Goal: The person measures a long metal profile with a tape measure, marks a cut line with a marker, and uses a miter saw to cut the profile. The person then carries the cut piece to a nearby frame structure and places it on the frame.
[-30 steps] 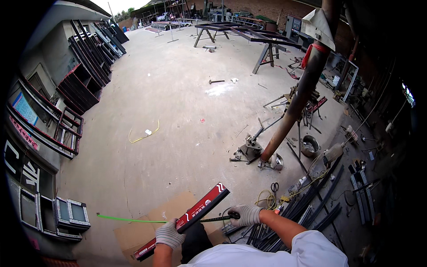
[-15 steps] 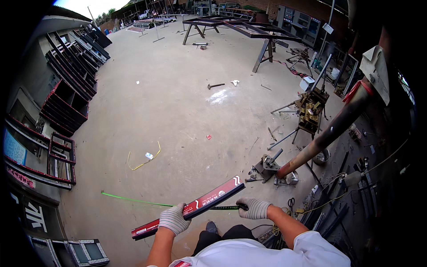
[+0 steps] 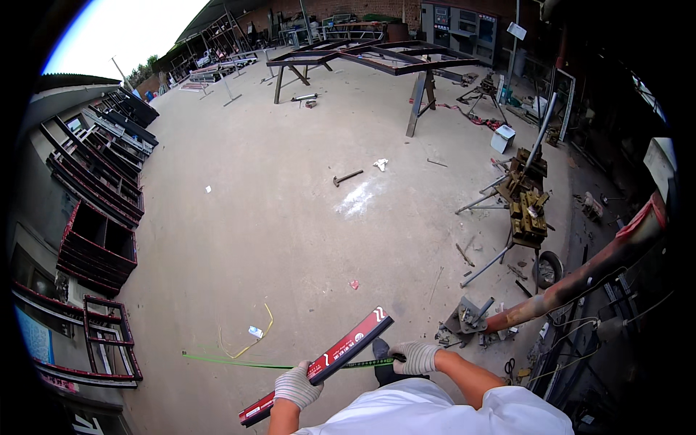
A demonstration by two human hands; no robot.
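Note:
My left hand (image 3: 298,386), in a striped grey-white glove, is closed around a short length of frame profile (image 3: 348,346), red on top and black along its side. The profile slants up to the right. My right hand (image 3: 417,357), gloved alike, is closed on a tape measure (image 3: 397,357), whose case is mostly hidden by the fingers. Its green blade (image 3: 232,360) runs out leftward, passing behind the profile and ending beyond my left hand. Whether my left fingers also touch the blade cannot be made out.
A hammer (image 3: 348,177) lies on the concrete ahead, beyond a yellow strap (image 3: 270,319). Stacked frames (image 3: 98,246) line the left wall. At right stand a brass-coloured machine (image 3: 528,217) and a leaning rusty post (image 3: 551,301). A steel frame on trestles (image 3: 391,61) stands farther off.
The view has tipped upward, so the floor things sit lower and the trestles show more fully. My feet have shifted. Both hands keep their hold, with the profile tilted a little more steeply.

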